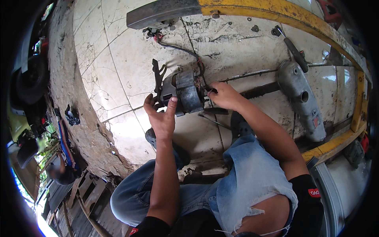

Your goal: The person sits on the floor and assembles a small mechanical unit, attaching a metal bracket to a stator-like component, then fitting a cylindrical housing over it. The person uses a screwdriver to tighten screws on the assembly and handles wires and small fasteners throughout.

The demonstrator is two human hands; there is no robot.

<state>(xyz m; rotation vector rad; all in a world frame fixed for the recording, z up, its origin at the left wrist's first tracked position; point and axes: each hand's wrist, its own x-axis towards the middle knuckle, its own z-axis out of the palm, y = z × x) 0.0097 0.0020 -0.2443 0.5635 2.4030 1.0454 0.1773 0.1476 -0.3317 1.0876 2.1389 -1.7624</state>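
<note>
A dirty grey alternator [189, 91] with a dark bracket [157, 77] on its left side is held just above or on the tiled floor between my feet. My left hand [162, 119] grips its left end, thumb on top and fingers round the bracket side. At the opposite end, beside the wiring, my right hand [223, 96] has its fingers pinched together; what lies between them is hidden. A black cable [178, 48] runs from the alternator to a cluster of connectors [153, 34] farther off on the floor.
To the right lie a grey metal engine cover [302, 98] and a dark rod-ended cylinder [296, 53]. A yellow metal frame [268, 11] borders the far and right sides. A thin rod [215, 121] lies near my right shoe [241, 125]. Another person [63, 173] is at far left.
</note>
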